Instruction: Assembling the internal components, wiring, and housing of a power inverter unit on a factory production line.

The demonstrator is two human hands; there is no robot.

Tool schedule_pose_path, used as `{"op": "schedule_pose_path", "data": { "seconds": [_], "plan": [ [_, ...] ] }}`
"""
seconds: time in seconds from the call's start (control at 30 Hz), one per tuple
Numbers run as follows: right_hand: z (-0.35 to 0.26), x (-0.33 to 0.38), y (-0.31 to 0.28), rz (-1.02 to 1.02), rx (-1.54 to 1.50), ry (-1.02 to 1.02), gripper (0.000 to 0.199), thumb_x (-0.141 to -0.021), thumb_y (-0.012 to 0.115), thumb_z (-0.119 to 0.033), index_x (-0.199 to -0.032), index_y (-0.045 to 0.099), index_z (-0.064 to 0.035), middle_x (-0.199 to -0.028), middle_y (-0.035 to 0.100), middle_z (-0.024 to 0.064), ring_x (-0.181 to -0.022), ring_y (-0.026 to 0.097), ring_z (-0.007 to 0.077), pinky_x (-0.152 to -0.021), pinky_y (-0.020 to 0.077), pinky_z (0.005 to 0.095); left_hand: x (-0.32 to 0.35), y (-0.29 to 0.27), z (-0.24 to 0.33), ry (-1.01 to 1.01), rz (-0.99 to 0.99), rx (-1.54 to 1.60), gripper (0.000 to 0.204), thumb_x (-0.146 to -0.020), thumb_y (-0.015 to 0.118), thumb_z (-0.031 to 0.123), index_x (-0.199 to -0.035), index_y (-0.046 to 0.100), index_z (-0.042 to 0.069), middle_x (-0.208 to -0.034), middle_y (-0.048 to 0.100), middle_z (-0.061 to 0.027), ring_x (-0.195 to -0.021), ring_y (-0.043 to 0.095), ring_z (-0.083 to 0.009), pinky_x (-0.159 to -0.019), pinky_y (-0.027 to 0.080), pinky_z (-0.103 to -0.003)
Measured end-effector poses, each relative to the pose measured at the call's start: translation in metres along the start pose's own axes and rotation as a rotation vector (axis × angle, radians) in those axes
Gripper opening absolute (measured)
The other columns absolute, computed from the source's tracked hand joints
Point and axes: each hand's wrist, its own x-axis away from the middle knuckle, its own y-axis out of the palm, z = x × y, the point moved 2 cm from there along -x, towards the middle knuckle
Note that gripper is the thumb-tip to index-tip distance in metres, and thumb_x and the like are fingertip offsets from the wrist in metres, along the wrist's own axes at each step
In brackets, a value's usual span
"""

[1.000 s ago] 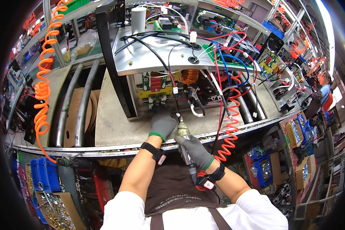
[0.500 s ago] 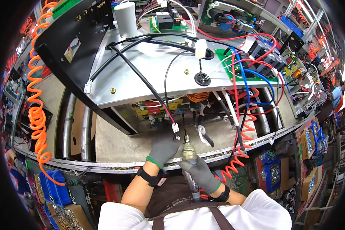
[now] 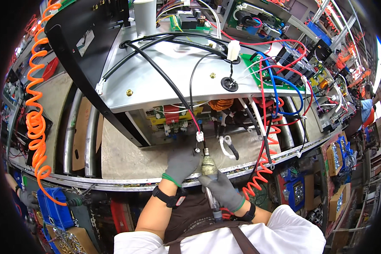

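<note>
My right hand [image 3: 224,191], in a grey glove, is wrapped round a power screwdriver [image 3: 209,166]. The driver's long bit points away from me into the open front of a metal chassis [image 3: 165,80]. My left hand [image 3: 183,164], also gloved, is beside the bit at the chassis opening; its fingertips are lost in shadow and behind wires. Just above it hangs a white connector [image 3: 200,136] on a black cable. Inside the opening show a copper coil [image 3: 221,104] and a circuit board. Right of the bit dangle cable ends with ring lugs [image 3: 228,146].
A black panel [image 3: 78,72] rises at the chassis's left. Red and blue wires loop over a green board [image 3: 258,76] on its right. Orange coiled hoses hang at left [image 3: 37,122] and below right [image 3: 258,182]. Steel rollers [image 3: 72,131] flank the wooden board [image 3: 118,163]. Blue bins [image 3: 57,207] hold small parts.
The view has shifted slightly, so the chassis appears a little farther right. Both hands and the screwdriver keep nearly the same position, with my right hand still gripping the tool.
</note>
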Motion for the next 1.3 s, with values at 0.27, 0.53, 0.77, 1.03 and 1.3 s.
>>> {"op": "schedule_pose_path", "data": {
  "seconds": [0.27,0.53,0.77,1.03,1.3],
  "plan": [
    [-0.003,0.004,0.002,-0.003,0.048,-0.038,0.027,-0.091,0.066,-0.029,-0.106,0.055,-0.0079,-0.073,0.057,-0.001,-0.059,0.054,0.0072,-0.052,0.044,0.0234,-0.002,-0.009,0.005,-0.214,-0.105,0.147,0.032,-0.086,0.057,0.033,-0.093,0.068,0.004,-0.087,0.068,-0.0189,-0.081,0.064,-0.0381,-0.072,0.051,-0.047],
    [-0.007,0.007,0.005,0.022,0.039,-0.032,0.03,-0.091,0.068,-0.034,-0.099,0.055,-0.0084,-0.068,0.057,-0.0006,-0.051,0.054,0.0083,-0.045,0.0446,0.0232,-0.004,-0.016,0.011,-0.121,0.048,0.166,0.035,-0.085,0.057,0.036,-0.09,0.07,0.004,-0.084,0.067,-0.02,-0.079,0.064,-0.0389,-0.071,0.05,-0.047],
    [-0.004,0.005,0.007,0.003,0.011,-0.045,0.029,-0.091,0.068,-0.034,-0.097,0.055,-0.0089,-0.067,0.058,-0.0006,-0.05,0.054,0.0086,-0.044,0.0448,0.0233,-0.004,-0.018,0.009,-0.194,-0.08,0.113,0.037,-0.083,0.057,0.037,-0.091,0.07,0.004,-0.088,0.068,-0.0208,-0.084,0.064,-0.0404,-0.075,0.051,-0.047],
    [-0.003,0.005,0.008,0.005,0.013,-0.044,0.031,-0.091,0.067,-0.037,-0.098,0.055,-0.009,-0.069,0.059,0.0004,-0.052,0.056,0.0099,-0.046,0.0467,0.0246,-0.003,-0.018,0.01,-0.201,-0.083,0.145,0.041,-0.084,0.056,0.04,-0.081,0.071,0.002,-0.081,0.067,-0.0212,-0.078,0.065,-0.0397,-0.074,0.051,-0.047],
    [-0.005,0.005,0.008,-0.016,0.036,-0.049,0.032,-0.092,0.066,-0.038,-0.098,0.053,-0.0093,-0.069,0.059,0.0013,-0.05,0.056,0.011,-0.045,0.0466,0.0254,-0.002,-0.018,0.008,-0.217,-0.085,0.184,0.044,-0.084,0.056,0.042,-0.082,0.071,0.0,-0.08,0.066,-0.0229,-0.078,0.065,-0.0401,-0.071,0.051,-0.047]
  ]
}}
